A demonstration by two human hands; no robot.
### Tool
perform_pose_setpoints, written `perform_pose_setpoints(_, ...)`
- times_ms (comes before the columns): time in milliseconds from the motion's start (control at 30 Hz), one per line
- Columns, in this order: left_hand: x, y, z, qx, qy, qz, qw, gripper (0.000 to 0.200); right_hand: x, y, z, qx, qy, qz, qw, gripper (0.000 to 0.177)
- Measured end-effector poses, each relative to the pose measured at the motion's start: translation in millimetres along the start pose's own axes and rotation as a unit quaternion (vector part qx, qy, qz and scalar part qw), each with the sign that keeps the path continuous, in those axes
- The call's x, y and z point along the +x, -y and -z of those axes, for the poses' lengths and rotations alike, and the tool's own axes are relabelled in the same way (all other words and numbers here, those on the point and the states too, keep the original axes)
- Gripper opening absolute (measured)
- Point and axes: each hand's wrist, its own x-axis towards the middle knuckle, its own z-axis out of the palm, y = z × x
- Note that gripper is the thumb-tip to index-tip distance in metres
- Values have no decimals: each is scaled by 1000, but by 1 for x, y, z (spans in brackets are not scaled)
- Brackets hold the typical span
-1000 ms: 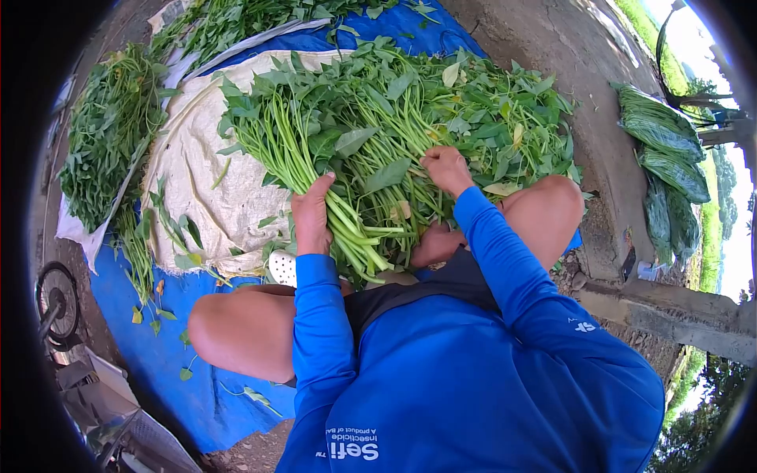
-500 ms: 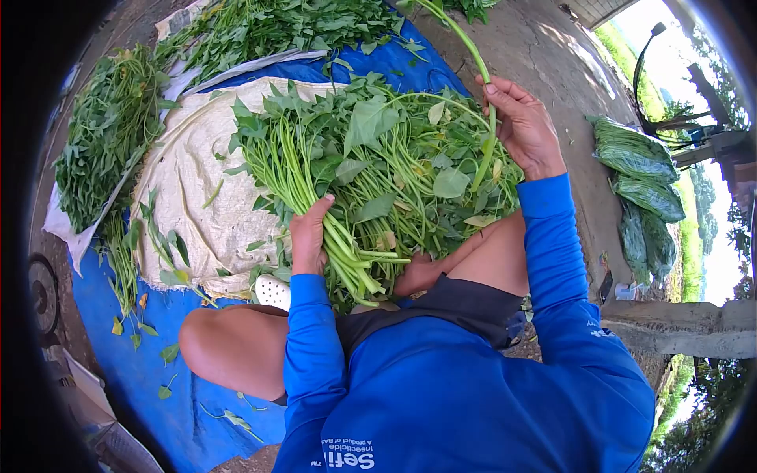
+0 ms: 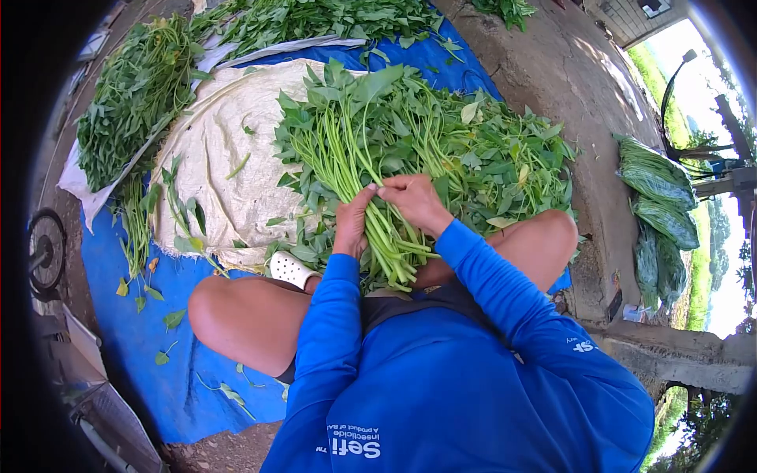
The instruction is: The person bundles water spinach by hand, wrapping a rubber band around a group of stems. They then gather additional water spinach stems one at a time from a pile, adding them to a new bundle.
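My left hand is wrapped round a thick bunch of water spinach, its leaves pointing away and the cut stem ends toward my lap. Right beside it, my right hand has its fingers closed on a stem laid along the top of the bunch; the fingertips of both hands nearly meet. A loose pile of water spinach spreads behind and to the right of the bunch. Under and left of the greens lies a pale woven sack with a few stray leaves and stem bits on it.
A blue tarp covers the ground. More greens are heaped at the left and at the back. Packed bags of greens lie on the concrete at the right. A white clog is on my foot near the sack.
My right hand has come down and left from the upper right, bringing a long stem to the bunch. The left hand still grips the bunch. The view has shifted slightly.
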Motion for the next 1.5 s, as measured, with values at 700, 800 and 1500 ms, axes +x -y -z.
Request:
perform_pose_setpoints(700,-1,-43,24,51,-32,136,989,26,-1,-28,38,202,-55,-65,976,26)
perform_pose_setpoints(800,-22,-89,12,89,-20,96,991,29,5,-42,89,170,-180,-85,965,21)
perform_pose_setpoints(1500,-59,-194,-50,142,-64,-126,980,26,-134,11,35,64,90,292,950,20)
